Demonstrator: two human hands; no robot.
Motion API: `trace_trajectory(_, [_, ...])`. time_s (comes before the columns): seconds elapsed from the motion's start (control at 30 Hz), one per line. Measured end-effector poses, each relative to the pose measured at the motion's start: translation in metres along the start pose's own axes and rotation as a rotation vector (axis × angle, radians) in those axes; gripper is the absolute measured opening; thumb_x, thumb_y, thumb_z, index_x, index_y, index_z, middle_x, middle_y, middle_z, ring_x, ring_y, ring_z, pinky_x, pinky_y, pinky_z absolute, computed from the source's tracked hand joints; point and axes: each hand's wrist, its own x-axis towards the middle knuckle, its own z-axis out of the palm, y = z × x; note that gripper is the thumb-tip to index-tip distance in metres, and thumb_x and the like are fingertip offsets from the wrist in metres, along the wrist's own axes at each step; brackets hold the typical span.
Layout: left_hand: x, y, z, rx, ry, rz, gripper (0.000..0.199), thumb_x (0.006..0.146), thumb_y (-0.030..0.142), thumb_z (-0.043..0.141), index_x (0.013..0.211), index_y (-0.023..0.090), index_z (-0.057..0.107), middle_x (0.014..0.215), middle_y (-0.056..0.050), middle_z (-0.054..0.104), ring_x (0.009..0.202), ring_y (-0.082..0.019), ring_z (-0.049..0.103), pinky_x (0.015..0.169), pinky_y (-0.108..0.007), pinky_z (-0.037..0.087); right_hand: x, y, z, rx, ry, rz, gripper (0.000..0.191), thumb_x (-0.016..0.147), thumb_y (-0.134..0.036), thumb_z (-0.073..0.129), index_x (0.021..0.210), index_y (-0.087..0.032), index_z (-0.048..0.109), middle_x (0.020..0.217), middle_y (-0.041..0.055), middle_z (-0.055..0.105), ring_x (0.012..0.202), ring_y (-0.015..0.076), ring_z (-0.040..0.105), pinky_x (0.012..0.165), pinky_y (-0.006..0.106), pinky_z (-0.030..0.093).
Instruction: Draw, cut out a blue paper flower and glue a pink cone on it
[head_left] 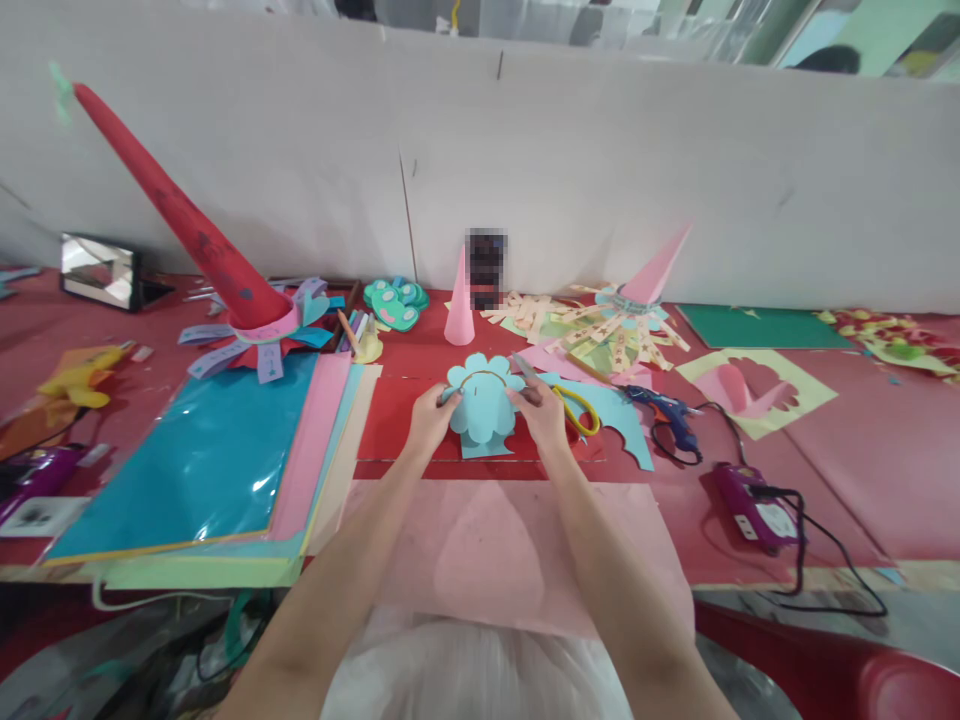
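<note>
Landmark: the light-blue paper flower (487, 408), scalloped edge, curved line drawn across its upper part. It's up in front of the person, over a red sheet (394, 420) on the red bench (885, 450).

Left hand (429, 415): fingers pinched on the flower's left edge. Right hand (546, 410): fingers pinched on its right edge. Yellow-handled scissors (592, 420) show on both sides of the right hand, just right of the flower; can't tell if that hand grips them too.

Right of the flower: light-blue offcut (634, 420) with scalloped bites, then a blue glue gun (675, 425) lying on its side. Farther right, nearer the person: purple power strip (754, 505), black cable plugged in. Also right: pale-yellow sheet (814, 392) with a scalloped hole, pink pieces in it.

Behind the flower: small pink cone (459, 315), upright. Behind and right: tilted pink cone hat (656, 270) with paper strips fanned around its base.

Left of the flower: stack of coloured sheets, glossy blue sheet (202, 460) on top; long red cone hat (187, 220) leaning left at its far end.

Between flower and person: pink sheet (615, 550).
</note>
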Motion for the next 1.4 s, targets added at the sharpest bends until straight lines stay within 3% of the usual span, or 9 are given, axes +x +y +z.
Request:
trace_trajectory(0.23, [0.0, 0.003, 0.0, -0.003, 0.01, -0.001, 0.025, 0.073, 0.039, 0.058, 0.06, 0.019, 0.05, 0.052, 0.006, 0.037, 0.051, -0.01, 0.037, 0.05, -0.022, 0.027, 0.002, 0.003, -0.002, -0.035, 0.036, -0.035, 0.035, 0.063, -0.05, 0.067, 0.074, -0.017, 0.065, 0.069, 0.0026, 0.066, 0.071, 0.0193, 0.06, 0.067, 0.031, 0.048])
trace_trajectory(0.43, [-0.003, 0.009, -0.005, 0.0, 0.05, -0.023, 0.026, 0.072, 0.037, 0.058, 0.056, 0.02, 0.048, 0.049, 0.006, 0.039, 0.05, -0.011, 0.04, 0.05, -0.022, 0.029, 0.003, 0.004, -0.006, -0.08, 0.076, -0.081, 0.038, 0.067, -0.056, 0.063, 0.064, -0.018, 0.063, 0.054, -0.0025, 0.052, 0.057, 0.0132, 0.046, 0.053, 0.026, 0.041])
trace_trajectory(0.6, [-0.007, 0.014, -0.009, -0.006, 0.074, -0.044, 0.027, 0.073, 0.037, 0.058, 0.056, 0.021, 0.045, 0.043, 0.008, 0.034, 0.04, -0.009, 0.035, 0.045, -0.023, 0.026, -0.001, -0.002, -0.004, 0.052, 0.008, 0.007, 0.044, 0.064, -0.061, 0.065, 0.055, -0.02, 0.051, 0.043, -0.0075, 0.029, 0.04, 0.0074, 0.027, 0.036, 0.024, 0.024])
trace_trajectory(0.7, [-0.008, 0.017, -0.008, -0.048, 0.047, -0.067, 0.023, 0.075, 0.036, 0.056, 0.06, 0.021, 0.049, 0.042, 0.008, 0.04, 0.035, -0.009, 0.04, 0.043, -0.023, 0.029, -0.003, -0.006, -0.003, 0.18, -0.001, 0.072, 0.047, 0.061, -0.059, 0.069, 0.051, -0.021, 0.043, 0.043, -0.0099, 0.022, 0.035, 0.0049, 0.022, 0.033, 0.022, 0.016])
trace_trajectory(0.77, [-0.008, 0.019, -0.006, -0.085, 0.026, -0.083, 0.02, 0.075, 0.036, 0.056, 0.063, 0.021, 0.051, 0.043, 0.006, 0.047, 0.036, -0.012, 0.048, 0.042, -0.024, 0.033, -0.002, -0.008, -0.004, 0.237, 0.007, 0.099, 0.045, 0.061, -0.056, 0.071, 0.052, -0.021, 0.044, 0.042, -0.0102, 0.025, 0.033, 0.0042, 0.023, 0.032, 0.022, 0.016])
trace_trajectory(0.93, [-0.006, 0.018, -0.007, -0.163, 0.045, -0.085, 0.023, 0.076, 0.041, 0.057, 0.067, 0.02, 0.051, 0.048, 0.004, 0.052, 0.045, -0.015, 0.06, 0.047, -0.024, 0.042, 0.003, -0.01, -0.015, 0.132, 0.083, 0.011, 0.042, 0.071, -0.058, 0.061, 0.076, -0.016, 0.067, 0.059, -0.0013, 0.06, 0.035, 0.0044, 0.035, 0.033, 0.021, 0.027])
trace_trajectory(1.07, [-0.005, 0.016, -0.011, -0.198, 0.081, -0.063, 0.025, 0.076, 0.044, 0.057, 0.071, 0.019, 0.052, 0.051, 0.004, 0.053, 0.047, -0.016, 0.061, 0.05, -0.025, 0.044, 0.006, -0.01, -0.021, -0.025, 0.105, -0.072, 0.042, 0.071, -0.056, 0.063, 0.08, -0.016, 0.07, 0.046, -0.0053, 0.051, 0.037, 0.0059, 0.037, 0.036, 0.02, 0.031])
trace_trajectory(1.27, [-0.004, 0.015, -0.011, -0.225, 0.074, -0.029, 0.024, 0.075, 0.042, 0.056, 0.071, 0.019, 0.054, 0.062, 0.001, 0.058, 0.056, -0.016, 0.063, 0.057, -0.026, 0.048, -0.004, -0.014, -0.009, 0.01, -0.053, 0.039, 0.044, 0.07, -0.059, 0.063, 0.08, -0.017, 0.066, 0.035, -0.0079, 0.042, 0.028, 0.0072, 0.035, 0.03, 0.021, 0.027])
trace_trajectory(1.4, [-0.006, 0.015, -0.007, -0.201, 0.059, 0.004, 0.02, 0.073, 0.038, 0.06, 0.07, 0.018, 0.058, 0.065, 0.001, 0.06, 0.068, -0.016, 0.062, 0.064, -0.024, 0.047, -0.008, -0.013, -0.001, 0.084, -0.101, 0.071, 0.041, 0.063, -0.055, 0.07, 0.078, -0.018, 0.064, 0.051, -0.0033, 0.057, 0.039, 0.0112, 0.053, 0.032, 0.02, 0.035])
